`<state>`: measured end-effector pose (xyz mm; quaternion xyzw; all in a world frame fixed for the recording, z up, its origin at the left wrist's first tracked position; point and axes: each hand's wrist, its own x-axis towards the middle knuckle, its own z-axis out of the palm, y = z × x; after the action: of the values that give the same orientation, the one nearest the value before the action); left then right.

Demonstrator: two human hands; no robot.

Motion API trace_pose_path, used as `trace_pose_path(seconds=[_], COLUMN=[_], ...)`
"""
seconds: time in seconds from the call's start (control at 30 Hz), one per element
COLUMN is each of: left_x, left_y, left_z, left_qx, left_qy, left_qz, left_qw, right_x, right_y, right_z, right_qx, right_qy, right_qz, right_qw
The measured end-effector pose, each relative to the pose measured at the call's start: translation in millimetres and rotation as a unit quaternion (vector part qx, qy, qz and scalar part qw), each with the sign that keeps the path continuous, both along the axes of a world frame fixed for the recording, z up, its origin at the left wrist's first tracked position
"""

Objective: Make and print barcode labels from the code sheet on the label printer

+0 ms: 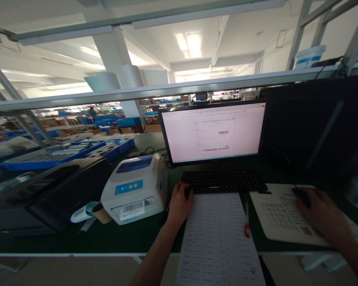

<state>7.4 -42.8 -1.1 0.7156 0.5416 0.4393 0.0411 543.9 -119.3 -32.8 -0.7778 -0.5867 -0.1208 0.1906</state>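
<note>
While the left hand (180, 202) rests at the near left corner of the black keyboard (223, 180), the right hand (320, 208) is curled over a dark mouse (302, 196). The two hands are well apart. A dark patch shows between the left thumb and fingers; I cannot tell whether it is part of the keyboard or a small thing held there.

The mouse sits near the far edge of a pale printed mat (276, 216), on the right of the green surface (107, 244). The keyboard lies just in front of a lit monitor (181, 135), whose screen shows a small window with two barcodes. Between the hands, a long sheet of paper (216, 238) filled with rows of print runs from the keyboard past the near edge of the surface. A pen (247, 230) with a red end lies along its right side.

Left of the monitor stands a white printer (149, 188) with a blue light on its panel and a barcode label (133, 208) at its front slot. A brown cardboard tube (102, 213) lies beside it, next to a small roll (83, 213). Farther left is a large black box (47, 198), with blue trays (35, 164) behind it. A white bucket (310, 57) stands on the shelf (131, 95) above, toward the right.
</note>
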Motion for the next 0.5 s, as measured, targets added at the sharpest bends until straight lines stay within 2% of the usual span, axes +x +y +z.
trace_pose_path(seconds=[0.5], left_x=[-0.8], left_y=[0.6], left_z=[-1.0], left_qx=[0.007], left_qy=[0.002], left_qz=[-0.002], left_qw=[1.0], right_x=[0.2], right_y=[0.0], right_z=[-0.6], right_qx=[0.001], right_qy=[-0.014], right_qz=[0.001], right_qw=[1.0])
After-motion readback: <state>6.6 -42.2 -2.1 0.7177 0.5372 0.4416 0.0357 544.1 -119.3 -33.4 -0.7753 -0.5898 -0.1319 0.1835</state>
